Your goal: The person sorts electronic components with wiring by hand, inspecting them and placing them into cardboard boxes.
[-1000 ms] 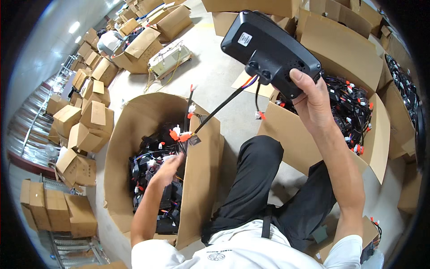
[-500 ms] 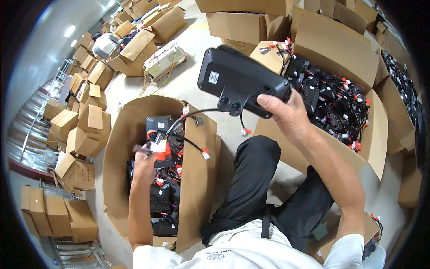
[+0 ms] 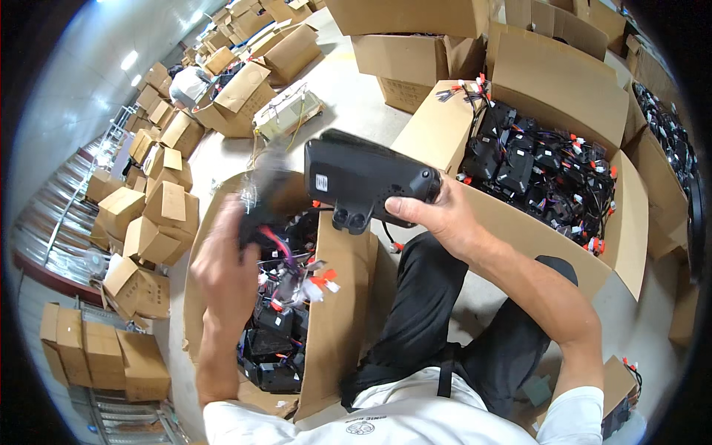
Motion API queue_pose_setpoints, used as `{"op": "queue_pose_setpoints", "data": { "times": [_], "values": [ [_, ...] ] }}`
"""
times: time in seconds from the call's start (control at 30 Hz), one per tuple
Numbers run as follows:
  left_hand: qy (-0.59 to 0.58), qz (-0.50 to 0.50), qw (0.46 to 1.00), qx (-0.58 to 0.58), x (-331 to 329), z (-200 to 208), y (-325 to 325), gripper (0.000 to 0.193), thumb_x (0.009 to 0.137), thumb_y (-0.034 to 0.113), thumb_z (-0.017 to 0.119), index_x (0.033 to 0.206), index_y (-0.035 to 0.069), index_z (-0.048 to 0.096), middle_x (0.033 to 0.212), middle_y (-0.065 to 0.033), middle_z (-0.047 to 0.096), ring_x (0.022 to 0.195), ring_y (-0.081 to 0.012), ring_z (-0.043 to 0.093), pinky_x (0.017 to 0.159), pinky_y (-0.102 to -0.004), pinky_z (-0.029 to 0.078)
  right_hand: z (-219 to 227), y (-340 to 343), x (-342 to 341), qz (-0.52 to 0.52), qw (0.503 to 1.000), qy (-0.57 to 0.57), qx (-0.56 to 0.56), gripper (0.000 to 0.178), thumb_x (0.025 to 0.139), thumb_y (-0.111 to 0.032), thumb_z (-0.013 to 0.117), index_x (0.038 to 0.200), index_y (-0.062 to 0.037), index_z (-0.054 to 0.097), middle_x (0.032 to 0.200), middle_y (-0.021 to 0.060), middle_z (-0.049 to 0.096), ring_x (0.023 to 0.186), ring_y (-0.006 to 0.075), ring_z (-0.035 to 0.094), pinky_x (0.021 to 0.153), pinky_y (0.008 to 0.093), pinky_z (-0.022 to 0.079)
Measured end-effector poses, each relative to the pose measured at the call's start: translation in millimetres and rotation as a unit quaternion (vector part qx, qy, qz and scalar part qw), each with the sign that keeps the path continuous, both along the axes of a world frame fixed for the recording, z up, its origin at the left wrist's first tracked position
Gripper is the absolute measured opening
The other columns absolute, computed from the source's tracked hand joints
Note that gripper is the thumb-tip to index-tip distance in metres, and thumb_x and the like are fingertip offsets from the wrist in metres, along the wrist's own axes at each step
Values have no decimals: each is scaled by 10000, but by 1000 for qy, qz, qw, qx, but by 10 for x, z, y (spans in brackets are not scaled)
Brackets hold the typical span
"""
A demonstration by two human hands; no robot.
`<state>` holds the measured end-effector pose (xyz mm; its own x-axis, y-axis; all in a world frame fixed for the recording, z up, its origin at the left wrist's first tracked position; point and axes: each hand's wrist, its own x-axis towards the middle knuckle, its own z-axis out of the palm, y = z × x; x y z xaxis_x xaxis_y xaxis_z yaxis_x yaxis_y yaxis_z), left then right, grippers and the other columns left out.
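Observation:
My right hand (image 3: 443, 213) grips the right end of a long black plastic device (image 3: 368, 178), thumb on its near face. The device has a white label and two round black bosses below, and a short cable with a red-and-white plug hangs behind it. My left hand (image 3: 222, 267), smeared by motion, is closed round a dark wired unit (image 3: 259, 215) over the near-left carton (image 3: 337, 297). Red and purple wires and red and white plugs trail from that unit. Beneath lie several black modules (image 3: 274, 341) with cables.
On the right, a big open carton (image 3: 627, 215) holds a heap of black wired modules (image 3: 530, 167). A beige metal box (image 3: 289, 109) stands on the floor ahead. Stacked cartons (image 3: 159, 222) line the left; a person (image 3: 190, 85) bends among boxes at the far left.
My right hand has brought the black device left and lower. My left hand has risen from the carton with the wired unit, turning it. The view has shifted slightly.

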<state>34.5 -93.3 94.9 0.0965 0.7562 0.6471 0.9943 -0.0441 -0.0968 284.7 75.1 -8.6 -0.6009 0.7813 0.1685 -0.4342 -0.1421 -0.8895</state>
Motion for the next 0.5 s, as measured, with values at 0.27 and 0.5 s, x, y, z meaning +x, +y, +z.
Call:
{"op": "queue_pose_setpoints", "data": {
  "times": [0.27, 0.5],
  "values": [
    [-104, 53, 986, 117, -209, 74, -53, 480, 830, -64, 629, 1307, -22, 602, 1051, -183, 720, 921, -275, 729, 841, -361, 558, 76, 405, 145, -185, 978, 98, -19, 441, 851, -180, 804, 1222, -4, 645, 1093, 51, 698, 958, 126, 650, 900, 295, 519],
    [-104, 139, 972, 156, -397, 57, -141, 454, 861, 14, 689, 1305, -33, 603, 1073, -194, 722, 946, -276, 714, 828, -368, 550, -2, 792, 452, -326, 930, 149, -88, 398, 846, -134, 798, 1168, 3, 611, 1063, 86, 676, 909, 162, 687, 783, 305, 611]
  ]
}}
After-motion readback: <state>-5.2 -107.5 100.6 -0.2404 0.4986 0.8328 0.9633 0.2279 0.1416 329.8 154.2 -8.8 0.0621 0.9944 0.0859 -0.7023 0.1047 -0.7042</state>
